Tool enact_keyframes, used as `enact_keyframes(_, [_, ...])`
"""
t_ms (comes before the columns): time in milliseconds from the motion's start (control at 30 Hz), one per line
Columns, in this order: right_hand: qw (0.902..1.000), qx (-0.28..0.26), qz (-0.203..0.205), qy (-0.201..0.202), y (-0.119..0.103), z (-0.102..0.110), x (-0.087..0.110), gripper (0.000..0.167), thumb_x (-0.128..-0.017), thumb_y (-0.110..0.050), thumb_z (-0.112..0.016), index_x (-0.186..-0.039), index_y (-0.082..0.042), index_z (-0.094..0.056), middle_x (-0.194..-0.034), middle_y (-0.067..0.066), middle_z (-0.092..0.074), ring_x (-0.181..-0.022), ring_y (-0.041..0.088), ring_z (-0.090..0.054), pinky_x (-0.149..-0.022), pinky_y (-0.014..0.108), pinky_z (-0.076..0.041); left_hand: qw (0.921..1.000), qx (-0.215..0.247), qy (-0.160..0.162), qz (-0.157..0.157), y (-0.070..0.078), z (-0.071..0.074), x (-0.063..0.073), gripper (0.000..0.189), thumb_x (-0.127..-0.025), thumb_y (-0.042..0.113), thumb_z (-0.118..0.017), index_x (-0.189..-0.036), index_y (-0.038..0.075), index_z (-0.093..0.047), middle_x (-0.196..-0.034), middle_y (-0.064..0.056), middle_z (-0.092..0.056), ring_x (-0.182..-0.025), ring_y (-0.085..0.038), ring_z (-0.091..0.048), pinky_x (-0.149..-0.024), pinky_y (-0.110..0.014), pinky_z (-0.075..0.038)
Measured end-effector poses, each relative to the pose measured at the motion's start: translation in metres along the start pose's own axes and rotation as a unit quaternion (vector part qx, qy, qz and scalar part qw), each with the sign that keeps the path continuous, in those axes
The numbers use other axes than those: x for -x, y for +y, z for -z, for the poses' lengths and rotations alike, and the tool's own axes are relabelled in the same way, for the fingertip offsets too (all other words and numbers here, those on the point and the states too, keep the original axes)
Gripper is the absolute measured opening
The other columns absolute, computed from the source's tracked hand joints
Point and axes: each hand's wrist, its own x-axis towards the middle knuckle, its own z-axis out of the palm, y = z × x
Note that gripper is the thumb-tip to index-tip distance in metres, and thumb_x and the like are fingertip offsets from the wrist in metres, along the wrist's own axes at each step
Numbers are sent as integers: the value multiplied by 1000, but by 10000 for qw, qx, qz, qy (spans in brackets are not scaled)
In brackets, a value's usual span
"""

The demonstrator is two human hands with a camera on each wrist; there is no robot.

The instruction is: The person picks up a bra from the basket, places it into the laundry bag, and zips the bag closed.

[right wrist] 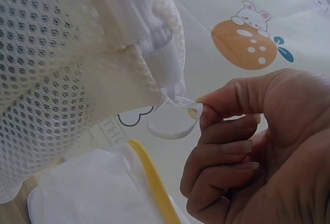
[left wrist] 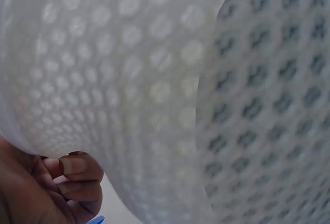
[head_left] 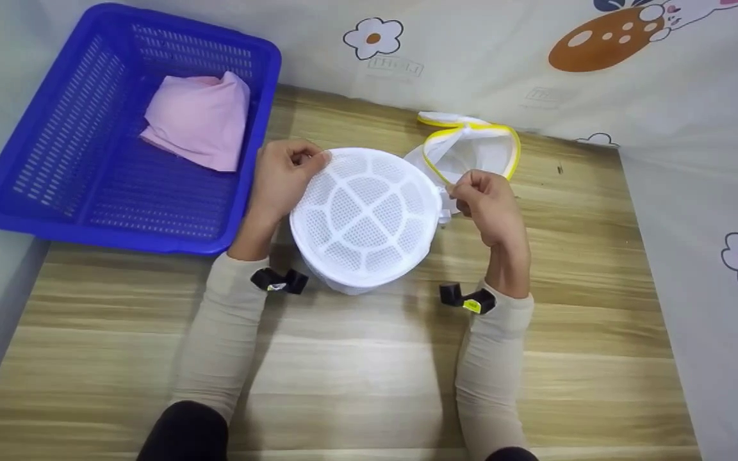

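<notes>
A round white mesh laundry bag (head_left: pixel 366 214) with a ribbed circular end is held up above the table. My left hand (head_left: pixel 281 179) pinches its rim at the upper left; in the left wrist view the mesh fills most of the picture and the curled fingers (left wrist: pixel 82 167) show at its edge. With thumb and forefinger my right hand (head_left: pixel 491 203) pinches a thin white loop (right wrist: pixel 172 126) at the bag's side, by the end of its zipper (right wrist: pixel 165 64). Behind that hand lies a second white mesh bag (head_left: pixel 481 153) with yellow trim, its mouth gaping.
A blue plastic basket (head_left: pixel 77 221) stands at the left, with a folded pink cloth (head_left: pixel 199 118) inside. The wood-grain table (head_left: pixel 356 365) meets a pale printed curtain (head_left: pixel 471 77) at the back and right.
</notes>
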Motion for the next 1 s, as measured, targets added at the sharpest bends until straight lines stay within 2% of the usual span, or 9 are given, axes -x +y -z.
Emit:
enact_keyframes(133, [10000,65,4,-20,0,0,0,18,-82,7,-51,-66,12,-45,-51,-3,-34,-47,8,-31,-46,20,-26,9999,-5,26,139,2,0,0,11,-80,10,-72,-78,-1,-74,-54,3,-51,-49,-4,-42,-48,-20,-33])
enact_keyframes(367, [9998,191,-31,-26,-1,0,0,25,-81,7,-51,-59,-5,-50,-51,-2,-35,-48,10,-32,-46,22,-27,9995,-193,81,238,3,0,0,11,-80,11,-72,-78,0,-75,-55,3,-53,-50,-5,-44,-50,-20,-34])
enact_keyframes(433, [9998,185,-51,-30,-1,0,0,25,-81,7,-50,-59,-5,-50,-51,-2,-35,-48,10,-32,-46,22,-28,9994,-210,92,248,3,-1,1,11,-80,11,-72,-78,0,-75,-55,3,-53,-50,-5,-44,-50,-20,-34])
enact_keyframes(733, [9999,81,-68,-30,1,1,0,17,-82,7,-50,-66,10,-47,-52,-2,-34,-48,9,-31,-47,21,-26,9987,-441,191,141,3,-3,2,11,-80,12,-72,-77,2,-75,-55,2,-52,-50,-5,-42,-50,-21,-33])
enact_keyframes(833, [10000,27,-63,-3,2,1,0,16,-82,7,-50,-67,11,-46,-51,-2,-34,-48,9,-31,-47,21,-26,9986,-470,210,148,3,-3,2,11,-80,12,-72,-77,2,-75,-55,3,-51,-50,-5,-42,-50,-21,-33])
enact_keyframes(1000, [10000,3,-56,7,2,1,0,18,-82,7,-50,-64,6,-46,-52,-2,-34,-48,9,-30,-47,21,-27,9973,-624,348,171,4,-1,3,11,-80,12,-72,-76,2,-75,-55,3,-51,-52,-7,-43,-51,-21,-32])
